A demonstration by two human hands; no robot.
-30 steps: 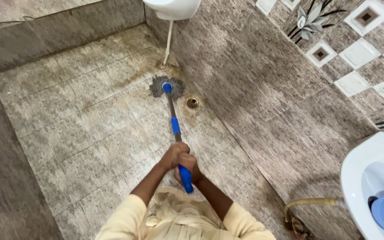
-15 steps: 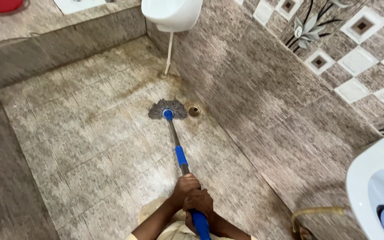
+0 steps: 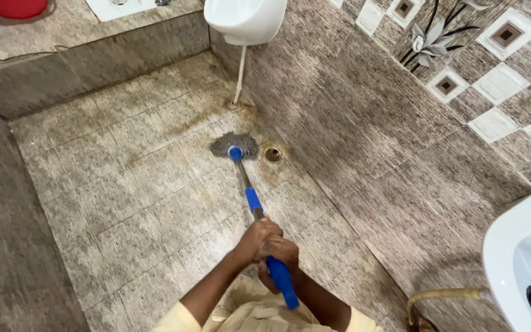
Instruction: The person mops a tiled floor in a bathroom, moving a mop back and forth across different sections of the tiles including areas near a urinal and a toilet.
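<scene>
Both hands, the left hand (image 3: pixel 254 238) and the right hand (image 3: pixel 279 253), wrap their fingers tight around the mop handle (image 3: pixel 250 198) low in the frame, so the gray mop head (image 3: pixel 235 145) presses the tiled floor (image 3: pixel 124 184) mid-frame, just beside the round drain (image 3: pixel 273 154) and wall (image 3: pixel 364 141), with open floor to the left.

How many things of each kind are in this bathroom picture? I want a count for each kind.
Mop: 1
White urinals: 2
Round floor drain: 1
Red bucket: 1
Hands on the mop, left hand and right hand: 2
Total: 7
</scene>
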